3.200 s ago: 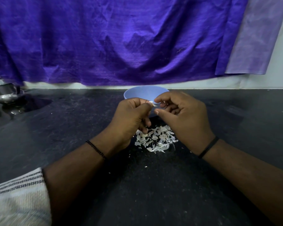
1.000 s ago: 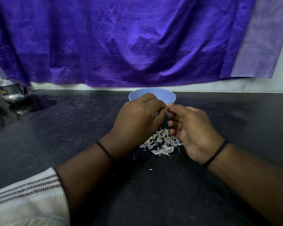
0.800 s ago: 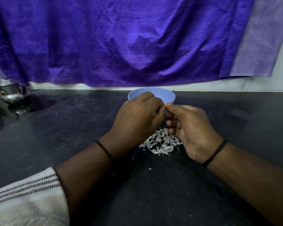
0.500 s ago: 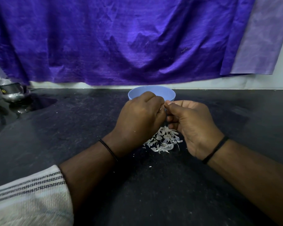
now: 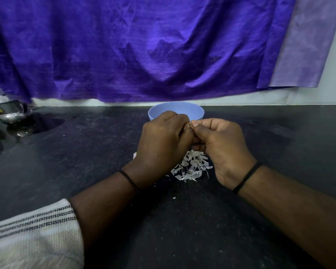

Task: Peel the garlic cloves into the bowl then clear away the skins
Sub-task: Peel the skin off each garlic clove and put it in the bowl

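Note:
A light blue bowl (image 5: 175, 110) stands on the black counter (image 5: 85, 152) just beyond my hands; its inside is hidden. My left hand (image 5: 163, 144) and my right hand (image 5: 221, 146) meet in front of it, fingers curled, pinching a garlic clove (image 5: 189, 126) between their fingertips. Only a small pale sliver of the clove shows. A heap of white garlic skins (image 5: 192, 166) lies on the counter below and between the hands, partly covered by them.
A purple cloth (image 5: 144, 45) hangs down the wall behind the counter. A metal vessel (image 5: 10, 111) sits at the far left edge beside a wet patch. Small skin flecks (image 5: 174, 197) dot the counter near my wrists.
The hands have drawn closer together over the skin pile and the right hand has turned knuckles up. The view shifted slightly; bowl and pile stayed put.

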Demonstrator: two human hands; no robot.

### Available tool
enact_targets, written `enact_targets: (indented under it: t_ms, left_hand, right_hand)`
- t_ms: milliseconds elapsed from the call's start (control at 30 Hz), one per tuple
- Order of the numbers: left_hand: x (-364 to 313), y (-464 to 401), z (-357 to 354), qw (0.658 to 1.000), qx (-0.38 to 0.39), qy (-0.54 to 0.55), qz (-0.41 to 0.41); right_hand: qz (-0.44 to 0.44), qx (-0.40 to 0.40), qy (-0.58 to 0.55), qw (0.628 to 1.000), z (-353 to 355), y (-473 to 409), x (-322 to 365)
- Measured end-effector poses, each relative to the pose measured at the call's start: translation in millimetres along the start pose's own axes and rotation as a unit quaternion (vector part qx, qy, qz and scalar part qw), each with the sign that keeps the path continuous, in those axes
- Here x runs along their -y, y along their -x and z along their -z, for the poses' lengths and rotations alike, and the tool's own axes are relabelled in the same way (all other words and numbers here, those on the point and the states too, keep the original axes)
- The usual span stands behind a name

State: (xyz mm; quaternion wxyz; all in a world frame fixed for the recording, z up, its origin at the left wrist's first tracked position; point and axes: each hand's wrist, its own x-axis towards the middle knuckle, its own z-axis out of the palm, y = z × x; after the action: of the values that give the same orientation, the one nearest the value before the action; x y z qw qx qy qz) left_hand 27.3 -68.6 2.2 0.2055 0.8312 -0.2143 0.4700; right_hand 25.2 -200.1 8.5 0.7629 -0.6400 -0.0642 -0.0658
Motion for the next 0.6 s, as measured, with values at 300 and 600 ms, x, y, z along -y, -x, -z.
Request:
enact_targets:
  t_ms: [300,600]
  left_hand:
    - [-8,-3,9,0.936,0.065,0.245,0.246]
    - [-9,-3,9,0.894,0.070,0.310,0.316]
  right_hand:
    - [0.256,-0.008,0.270,0.928,12,-13,-10]
    - [0.240,0.034,0.232,0.942,11,-16,-12]
